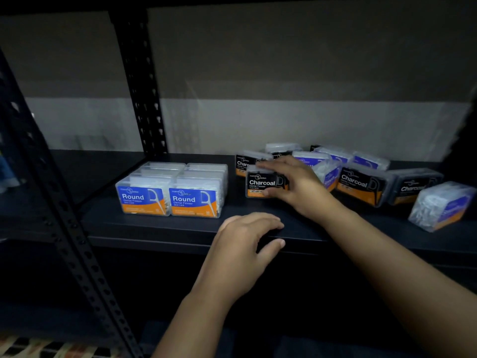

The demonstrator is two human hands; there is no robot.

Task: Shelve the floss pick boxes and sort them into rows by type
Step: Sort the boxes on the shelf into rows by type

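1. Right hand (289, 182): grip wrapped round an upright Charcoal box (260, 183), apparently starting a Charcoal row right of the Round rows (171, 189).
2. Left hand (247, 239): loosely curled over the shelf edge (154, 239), holding nothing, likely steadying.
3. Far right: unsorted pile (374, 177), mixed types, awaiting sorting.

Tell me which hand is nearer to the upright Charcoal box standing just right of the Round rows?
Right. The right hand grips the upright Charcoal box from its right side. The left hand rests on the shelf's front edge, in front of the box and apart from it.
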